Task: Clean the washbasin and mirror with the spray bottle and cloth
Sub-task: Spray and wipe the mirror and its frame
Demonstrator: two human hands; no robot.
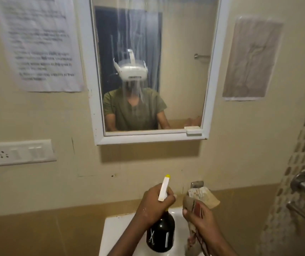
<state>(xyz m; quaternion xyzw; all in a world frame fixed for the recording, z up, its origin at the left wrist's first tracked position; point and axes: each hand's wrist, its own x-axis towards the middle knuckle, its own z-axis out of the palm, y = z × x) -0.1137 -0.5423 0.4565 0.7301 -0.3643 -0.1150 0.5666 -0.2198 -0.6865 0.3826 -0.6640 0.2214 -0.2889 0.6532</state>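
Note:
A white-framed mirror (pixel 177 43) hangs on the wall, with white streaks of liquid running down its glass. Below it, my left hand (pixel 153 206) grips the neck of a dark spray bottle (pixel 160 232) whose white nozzle with a yellow tip points up toward the mirror. My right hand (pixel 199 218) holds a bunched beige cloth with red marks (pixel 202 197) just right of the bottle. Both hands hover over the white washbasin (pixel 114 230), which is partly hidden by my arms. A tap (pixel 197 184) peeks out behind the cloth.
A printed paper notice (pixel 37 43) is taped left of the mirror and a brown sheet (pixel 249 60) right of it. A white switch panel (pixel 18 152) sits on the left wall. A metal valve (pixel 302 182) and rail (pixel 301 215) are on the tiled right wall.

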